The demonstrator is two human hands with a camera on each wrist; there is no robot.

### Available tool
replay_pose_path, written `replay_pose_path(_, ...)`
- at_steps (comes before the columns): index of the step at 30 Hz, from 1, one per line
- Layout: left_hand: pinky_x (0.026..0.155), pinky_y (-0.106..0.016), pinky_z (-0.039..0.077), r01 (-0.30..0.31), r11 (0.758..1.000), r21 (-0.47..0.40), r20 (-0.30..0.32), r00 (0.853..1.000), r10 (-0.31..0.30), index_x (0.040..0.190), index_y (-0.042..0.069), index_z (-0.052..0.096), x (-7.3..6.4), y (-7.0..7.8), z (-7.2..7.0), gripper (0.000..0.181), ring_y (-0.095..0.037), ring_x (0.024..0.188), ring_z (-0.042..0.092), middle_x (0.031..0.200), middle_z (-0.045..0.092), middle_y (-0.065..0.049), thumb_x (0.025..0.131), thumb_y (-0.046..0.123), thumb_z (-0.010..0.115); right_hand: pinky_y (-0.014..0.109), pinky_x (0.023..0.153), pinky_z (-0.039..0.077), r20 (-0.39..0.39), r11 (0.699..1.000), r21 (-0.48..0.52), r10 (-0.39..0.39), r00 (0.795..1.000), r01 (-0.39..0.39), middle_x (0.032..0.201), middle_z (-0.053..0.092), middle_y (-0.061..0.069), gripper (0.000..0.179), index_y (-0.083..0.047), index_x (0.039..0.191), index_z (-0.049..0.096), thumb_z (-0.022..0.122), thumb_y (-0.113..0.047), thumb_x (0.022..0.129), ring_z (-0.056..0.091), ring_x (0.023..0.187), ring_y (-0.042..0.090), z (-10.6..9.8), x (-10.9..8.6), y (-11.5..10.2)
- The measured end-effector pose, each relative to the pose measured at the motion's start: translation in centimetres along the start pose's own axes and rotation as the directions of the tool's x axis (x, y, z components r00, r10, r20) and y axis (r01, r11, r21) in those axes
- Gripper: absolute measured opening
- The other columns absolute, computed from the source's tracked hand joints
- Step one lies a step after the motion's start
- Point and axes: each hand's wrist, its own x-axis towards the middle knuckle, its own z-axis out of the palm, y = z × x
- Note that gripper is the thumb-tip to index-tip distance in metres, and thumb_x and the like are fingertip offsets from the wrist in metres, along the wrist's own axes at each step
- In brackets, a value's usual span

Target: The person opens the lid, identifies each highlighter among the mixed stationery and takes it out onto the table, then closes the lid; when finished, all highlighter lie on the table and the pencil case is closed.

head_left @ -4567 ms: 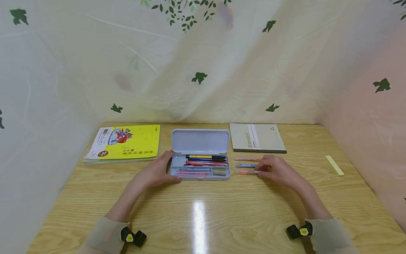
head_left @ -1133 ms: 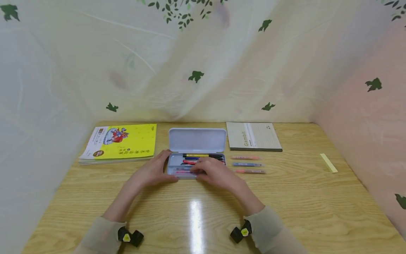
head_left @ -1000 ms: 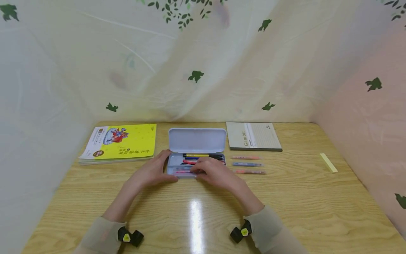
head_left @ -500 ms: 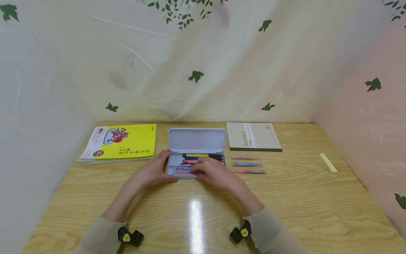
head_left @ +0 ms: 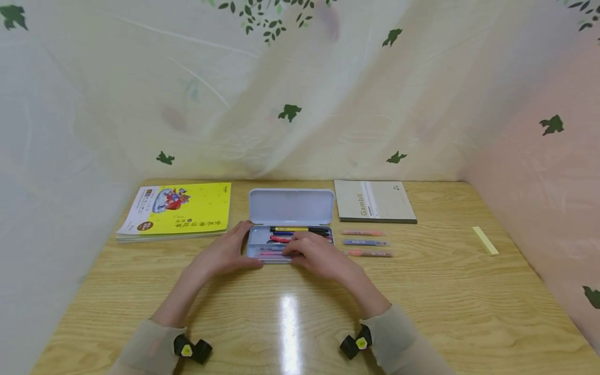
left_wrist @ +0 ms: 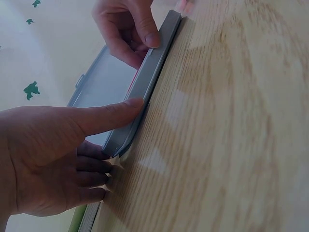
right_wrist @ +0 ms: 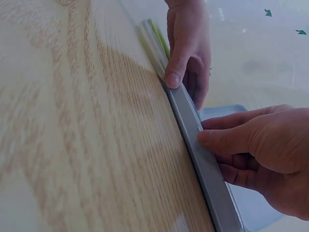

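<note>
An opened pale blue pencil case lies on the table. At its left end my left hand holds it, thumb along the front wall and fingers round the far side. My right hand reaches over the case's front compartment, its fingers bent inside. In the right wrist view its thumb rests on the outer front wall; I cannot tell what the fingers hold. Pink pens show left of those fingertips. A yellow and black pen and a red pen lie in the back compartment, partly covered by the hand.
Right of the case three pens lie in a row: an orange-pink one, a blue one and a pink one. A grey notebook lies behind them, a yellow strip farther right. Yellow books lie at left.
My right hand has moved left from the pink pen on the table into the case's front compartment, leaving that pen in the row. Over the last second both hands barely move.
</note>
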Motion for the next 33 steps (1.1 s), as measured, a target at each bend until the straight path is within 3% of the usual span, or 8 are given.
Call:
replay_pose_path(16, 0.118, -0.059, 0.04, -0.016, 1.0, 0.004, -0.004, 1.0, 0.016, 0.157, 0.007, 0.033, 0.2, 0.0, 0.1, 0.095, -0.036, 0.134, 0.05, 0.158, 0.042, -0.019, 0.084, 0.04, 0.084, 0.036, 0.095, 0.056, 0.005, 1.0, -0.007, -0.004, 1.0, 0.004, 0.114, 0.071, 0.0, 0.021, -0.017, 0.118, 0.076, 0.071, -0.015, 0.097, 0.065, 0.105, 0.014, 0.0, 0.2, -0.3)
replay_pose_path(26, 0.116, -0.058, 0.043, -0.008, 1.0, 0.007, 0.006, 1.0, 0.008, 0.156, 0.007, 0.035, 0.0, 0.0, 0.0, 0.093, -0.035, 0.133, 0.052, 0.158, 0.042, -0.018, 0.084, 0.042, 0.083, 0.033, 0.094, 0.054, 0.043, 0.989, -0.061, -0.131, 0.99, 0.134, 0.118, 0.067, 0.001, 0.03, -0.021, 0.13, 0.071, 0.068, -0.02, 0.1, 0.06, 0.104, 0.014, 0.9, 2.5, -1.7)
replay_pose_path(33, 0.112, -0.056, 0.047, -0.055, 0.998, 0.021, -0.029, 0.998, 0.055, 0.151, 0.005, 0.04, 0.1, -0.4, -0.1, 0.089, -0.034, 0.127, 0.055, 0.151, 0.049, -0.019, 0.083, 0.042, 0.085, 0.034, 0.104, 0.052, 0.058, 0.96, -0.141, -0.237, 0.97, 0.243, 0.128, 0.065, 0.005, 0.028, -0.023, 0.128, 0.072, 0.064, -0.017, 0.102, 0.059, 0.116, 0.018, 1.5, 3.6, -2.4)
